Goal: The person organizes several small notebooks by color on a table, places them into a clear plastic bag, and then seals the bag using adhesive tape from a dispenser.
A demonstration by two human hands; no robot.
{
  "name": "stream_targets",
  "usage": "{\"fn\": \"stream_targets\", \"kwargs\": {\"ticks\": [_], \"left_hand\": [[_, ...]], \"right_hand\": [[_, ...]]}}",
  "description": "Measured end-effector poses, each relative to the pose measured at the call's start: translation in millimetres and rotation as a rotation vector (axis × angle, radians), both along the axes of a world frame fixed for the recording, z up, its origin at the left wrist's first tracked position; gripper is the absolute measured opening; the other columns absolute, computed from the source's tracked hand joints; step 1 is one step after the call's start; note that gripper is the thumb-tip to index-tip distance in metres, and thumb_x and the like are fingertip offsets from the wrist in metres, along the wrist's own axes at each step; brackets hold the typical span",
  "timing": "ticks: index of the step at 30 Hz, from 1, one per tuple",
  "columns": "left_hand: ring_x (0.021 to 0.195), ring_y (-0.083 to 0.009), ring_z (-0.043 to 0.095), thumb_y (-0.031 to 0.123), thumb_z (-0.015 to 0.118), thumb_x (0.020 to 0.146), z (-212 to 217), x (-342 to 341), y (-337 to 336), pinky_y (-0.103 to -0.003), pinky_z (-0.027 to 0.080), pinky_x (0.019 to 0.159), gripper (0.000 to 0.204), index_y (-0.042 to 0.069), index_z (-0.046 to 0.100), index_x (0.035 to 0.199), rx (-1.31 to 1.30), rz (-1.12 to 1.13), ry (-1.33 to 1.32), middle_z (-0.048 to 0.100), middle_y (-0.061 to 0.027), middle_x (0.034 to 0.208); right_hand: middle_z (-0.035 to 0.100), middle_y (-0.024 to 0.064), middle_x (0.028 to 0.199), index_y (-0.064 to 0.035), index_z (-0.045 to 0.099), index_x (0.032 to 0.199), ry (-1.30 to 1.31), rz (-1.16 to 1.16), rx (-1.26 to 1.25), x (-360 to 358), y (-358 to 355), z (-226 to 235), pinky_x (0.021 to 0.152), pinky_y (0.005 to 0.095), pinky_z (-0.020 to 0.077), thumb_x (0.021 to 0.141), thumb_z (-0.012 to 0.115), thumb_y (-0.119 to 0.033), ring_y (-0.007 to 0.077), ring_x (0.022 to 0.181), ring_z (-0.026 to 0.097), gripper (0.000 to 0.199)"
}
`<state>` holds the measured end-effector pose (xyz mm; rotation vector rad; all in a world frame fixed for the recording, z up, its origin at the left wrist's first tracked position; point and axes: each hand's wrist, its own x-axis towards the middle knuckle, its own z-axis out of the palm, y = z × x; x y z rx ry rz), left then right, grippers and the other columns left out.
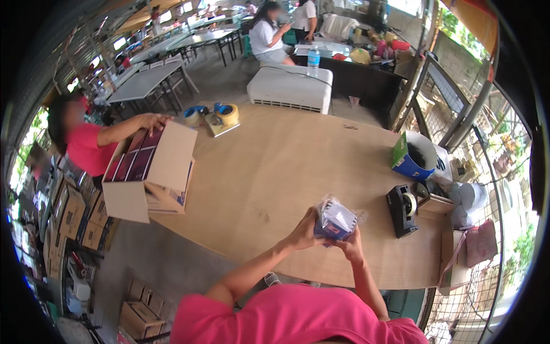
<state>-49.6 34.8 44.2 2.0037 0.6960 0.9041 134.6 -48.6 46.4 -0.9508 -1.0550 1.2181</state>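
Both my hands hold a small blue and white packet wrapped in clear plastic, just above the near edge of the wooden table. My left hand grips its left side. My right hand holds its lower right corner. A black tape dispenser stands on the table to the right of the packet.
A co-worker in a red shirt at the far left has a hand on an open cardboard box filled with dark packets. Tape rolls lie at the table's far side. A blue and green container and a small box stand at the right. Stacked cartons sit on the floor at left.
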Motion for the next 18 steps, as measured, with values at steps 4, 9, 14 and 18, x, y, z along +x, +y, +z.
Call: {"fn": "stream_targets", "kwargs": {"ticks": [4, 9, 14, 18], "left_hand": [[0.134, -0.0296, 0.041, 0.017, 0.086, 0.071, -94.0, 28.0, -8.6, -0.042, 0.032, 0.115, 0.102, 0.003, 0.025, 0.151, -0.102, -0.022, -0.171, 0.042, -0.0172, 0.143], [0.141, -0.0432, 0.030, 0.026, 0.086, 0.071, -56.0, -8.6, 4.6, -0.049, 0.029, 0.116, 0.105, 0.009, 0.022, 0.152, 0.033, 0.096, -0.047, 0.030, -0.0241, 0.152], [0.141, -0.0383, 0.033, 0.018, 0.080, 0.070, 55.9, -29.5, 49.7, -0.056, 0.033, 0.112, 0.067, 0.026, 0.054, 0.131, 0.708, -0.185, 0.488, 0.030, -0.0177, 0.153], [0.142, -0.0350, 0.032, 0.028, 0.085, 0.068, 77.2, -35.4, 71.9, -0.054, 0.030, 0.115, 0.075, 0.020, 0.052, 0.136, 0.659, -0.253, 0.308, 0.025, -0.0183, 0.156]], "right_hand": [[0.056, 0.0155, 0.133, 0.0007, 0.039, 0.140, -0.471, 0.023, 0.115, 43.5, 32.3, -96.1, 0.103, 0.0401, 0.0445, 0.067, 0.089, -0.012, 0.0298, 0.121, 0.055, 0.089], [0.046, 0.0186, 0.142, -0.0090, 0.046, 0.139, -0.760, -0.095, 0.080, 50.7, 16.4, -89.2, 0.110, 0.0429, 0.0393, 0.060, 0.089, -0.013, 0.0347, 0.133, 0.043, 0.090], [0.037, 0.0178, 0.150, -0.0127, 0.061, 0.120, -1.397, 0.127, 0.427, 53.9, 27.7, 74.5, 0.112, 0.0506, 0.0364, 0.067, 0.082, -0.006, 0.0355, 0.142, 0.031, 0.057], [0.039, 0.0155, 0.149, -0.0068, 0.066, 0.100, -0.847, -0.086, 0.216, 86.6, 25.5, 55.3, 0.113, 0.0540, 0.0320, 0.075, 0.076, -0.004, 0.0333, 0.143, 0.031, 0.027]]}}
